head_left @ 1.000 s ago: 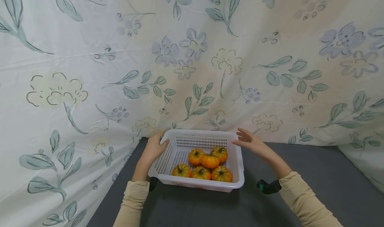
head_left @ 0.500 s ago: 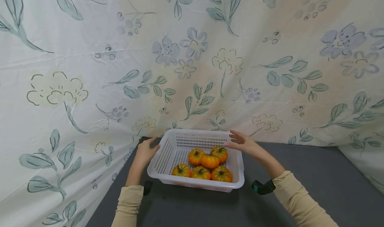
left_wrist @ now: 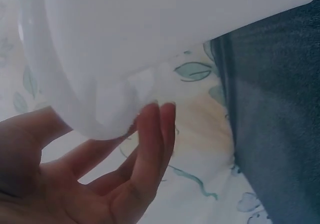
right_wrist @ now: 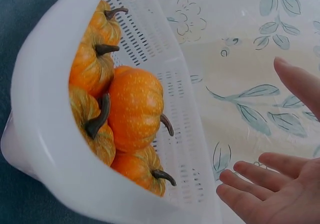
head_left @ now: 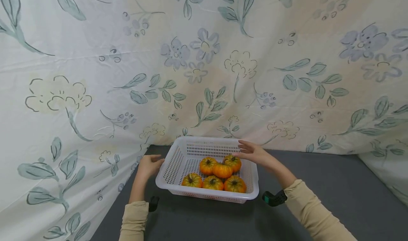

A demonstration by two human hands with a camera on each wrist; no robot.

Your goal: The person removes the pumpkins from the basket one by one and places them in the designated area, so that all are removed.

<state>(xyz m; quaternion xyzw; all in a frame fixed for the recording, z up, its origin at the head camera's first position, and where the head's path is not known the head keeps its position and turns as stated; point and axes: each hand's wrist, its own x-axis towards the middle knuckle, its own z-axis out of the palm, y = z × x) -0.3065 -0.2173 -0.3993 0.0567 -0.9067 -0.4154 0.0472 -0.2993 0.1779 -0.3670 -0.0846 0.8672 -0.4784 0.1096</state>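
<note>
A white slotted plastic basket (head_left: 176, 189) stands on the dark table with several small orange pumpkins (head_left: 222, 170) inside. In the head view, my left hand (head_left: 148, 166) is just outside the basket's left rim, fingers loosely bent and holding nothing. The left wrist view shows the left fingers (left_wrist: 148, 144) close by the basket's rounded corner (left_wrist: 100, 119), which hides part of them. My right hand (head_left: 254, 153) hovers over the basket's far right corner, fingers extended and thumb apart. Seen from the right wrist, its palm is empty beside the rim, near the stemmed pumpkins (right_wrist: 135, 109).
A pale curtain (head_left: 204, 74) with flowers and leaves hangs behind the table and down its left side. The dark tabletop (head_left: 331, 198) extends to the right of the basket. Black bands (head_left: 275, 198) are worn at the wrists.
My left hand has come off the basket's left rim and moved left, toward me. My right hand has shifted left over the far right corner. Basket and pumpkins stay in place.
</note>
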